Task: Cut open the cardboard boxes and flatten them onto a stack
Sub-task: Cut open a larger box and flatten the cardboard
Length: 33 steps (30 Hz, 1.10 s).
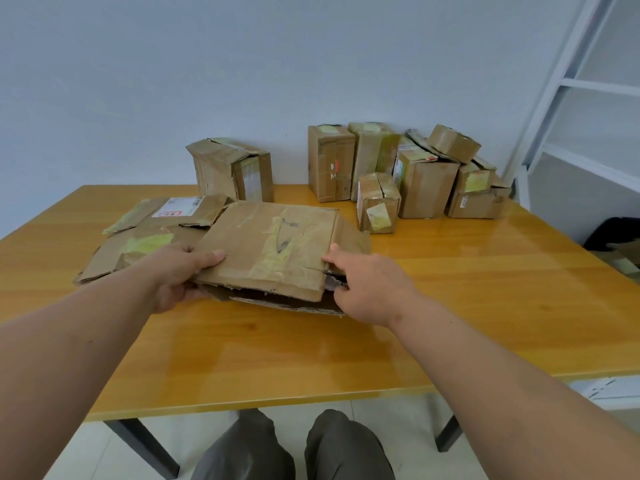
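A: Box count?
B: One flattened box (277, 247) at frame centre, on the orange table (450, 306). A stack (145, 233) of flat cardboard left of it, partly under it; layers uncountable. One upright box (232, 171) upper centre-left. Cluster of boxes (408, 171) upper right, about eight, some hidden.
A: Hands?
B: Left hand (180, 275) grasps the flattened box's near-left corner, thumb on top, fingers under. Right hand (367, 285) at the near-right edge, forefinger flat on top, other fingers curled around a dark tool (334, 277), probably a cutter, mostly hidden. Both forearms stretched forward.
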Each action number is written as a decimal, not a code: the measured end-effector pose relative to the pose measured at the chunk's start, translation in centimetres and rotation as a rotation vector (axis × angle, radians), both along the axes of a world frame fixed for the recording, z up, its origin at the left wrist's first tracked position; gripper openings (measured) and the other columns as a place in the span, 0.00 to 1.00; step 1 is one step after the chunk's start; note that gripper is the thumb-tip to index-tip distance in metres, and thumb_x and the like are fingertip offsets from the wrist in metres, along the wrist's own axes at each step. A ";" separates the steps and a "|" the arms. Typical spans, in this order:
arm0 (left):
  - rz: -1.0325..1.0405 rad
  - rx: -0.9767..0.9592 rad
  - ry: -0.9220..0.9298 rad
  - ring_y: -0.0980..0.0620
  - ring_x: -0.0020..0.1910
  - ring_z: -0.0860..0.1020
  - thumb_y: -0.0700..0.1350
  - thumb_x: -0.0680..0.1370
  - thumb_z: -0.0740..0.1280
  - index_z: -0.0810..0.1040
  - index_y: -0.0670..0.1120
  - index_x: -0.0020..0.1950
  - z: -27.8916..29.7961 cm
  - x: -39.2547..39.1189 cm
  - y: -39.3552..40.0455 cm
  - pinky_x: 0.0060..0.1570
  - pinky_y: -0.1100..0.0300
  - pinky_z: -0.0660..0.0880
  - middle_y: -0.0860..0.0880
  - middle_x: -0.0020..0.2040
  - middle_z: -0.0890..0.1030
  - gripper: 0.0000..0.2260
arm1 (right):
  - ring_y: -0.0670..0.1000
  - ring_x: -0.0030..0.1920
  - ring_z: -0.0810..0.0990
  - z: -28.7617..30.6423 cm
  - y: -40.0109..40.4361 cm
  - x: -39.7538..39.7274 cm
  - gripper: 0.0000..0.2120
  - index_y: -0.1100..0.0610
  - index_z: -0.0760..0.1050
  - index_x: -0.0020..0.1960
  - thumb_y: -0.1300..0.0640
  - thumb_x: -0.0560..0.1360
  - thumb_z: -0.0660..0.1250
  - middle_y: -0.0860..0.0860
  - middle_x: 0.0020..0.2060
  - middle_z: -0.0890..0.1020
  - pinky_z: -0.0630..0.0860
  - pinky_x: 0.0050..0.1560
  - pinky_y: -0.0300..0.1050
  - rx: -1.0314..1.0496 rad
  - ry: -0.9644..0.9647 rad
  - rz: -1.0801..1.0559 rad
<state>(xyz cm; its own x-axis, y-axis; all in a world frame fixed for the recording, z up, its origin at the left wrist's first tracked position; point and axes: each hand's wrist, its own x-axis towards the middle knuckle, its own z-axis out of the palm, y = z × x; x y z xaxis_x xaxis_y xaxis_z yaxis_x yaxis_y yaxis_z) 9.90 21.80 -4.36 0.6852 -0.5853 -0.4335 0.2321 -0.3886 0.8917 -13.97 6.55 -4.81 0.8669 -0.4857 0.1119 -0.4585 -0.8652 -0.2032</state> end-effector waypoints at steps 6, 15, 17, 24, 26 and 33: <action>-0.154 0.010 -0.011 0.47 0.48 0.82 0.41 0.74 0.71 0.77 0.45 0.61 0.1 1.7 1.1 0.35 0.56 0.82 0.44 0.55 0.83 0.16 | 0.44 0.39 0.73 2.6 -2.1 -1.0 0.11 0.51 0.79 0.58 0.56 0.77 0.65 0.45 0.46 0.79 0.74 0.41 0.39 0.632 -0.465 -0.183; -0.325 0.108 -0.394 0.47 0.56 0.77 0.43 0.75 0.73 0.77 0.51 0.64 2.0 0.3 -1.5 0.53 0.54 0.75 0.46 0.58 0.79 0.18 | 0.52 0.41 0.77 -0.1 -3.1 -2.7 0.22 0.56 0.79 0.48 0.36 0.72 0.65 0.49 0.40 0.79 0.71 0.41 0.47 0.970 -0.246 -0.581; -0.344 0.305 -0.791 0.46 0.59 0.74 0.52 0.75 0.73 0.75 0.53 0.66 2.5 0.3 -2.3 0.59 0.50 0.72 0.48 0.59 0.76 0.21 | 0.49 0.30 0.71 -0.2 -3.1 -3.1 0.22 0.53 0.77 0.46 0.33 0.72 0.65 0.49 0.31 0.74 0.68 0.35 0.44 1.083 -0.191 -0.576; -0.616 0.702 -1.260 0.48 0.55 0.76 0.67 0.76 0.62 0.70 0.51 0.69 5.3 -3.5 -3.3 0.51 0.55 0.73 0.49 0.60 0.77 0.29 | 0.50 0.32 0.77 0.2 -3.4 -3.4 0.15 0.55 0.79 0.49 0.48 0.68 0.76 0.51 0.37 0.82 0.69 0.31 0.42 1.309 -0.331 -0.487; -0.727 0.741 -1.143 0.46 0.65 0.73 0.77 0.68 0.57 0.63 0.53 0.76 6.0 -4.7 -3.1 0.63 0.51 0.71 0.49 0.69 0.74 0.43 | 0.53 0.38 0.80 0.5 -3.1 -2.9 0.12 0.57 0.79 0.48 0.54 0.68 0.77 0.53 0.39 0.84 0.73 0.36 0.44 1.257 -0.459 -0.490; -1.000 0.822 -1.032 0.45 0.79 0.53 0.81 0.56 0.59 0.41 0.58 0.80 5.0 -6.7 -2.3 0.76 0.45 0.55 0.56 0.80 0.42 0.59 | 0.52 0.40 0.82 1.6 -1.8 -2.3 0.10 0.57 0.78 0.53 0.58 0.74 0.74 0.54 0.45 0.84 0.74 0.31 0.42 1.124 -0.607 -0.461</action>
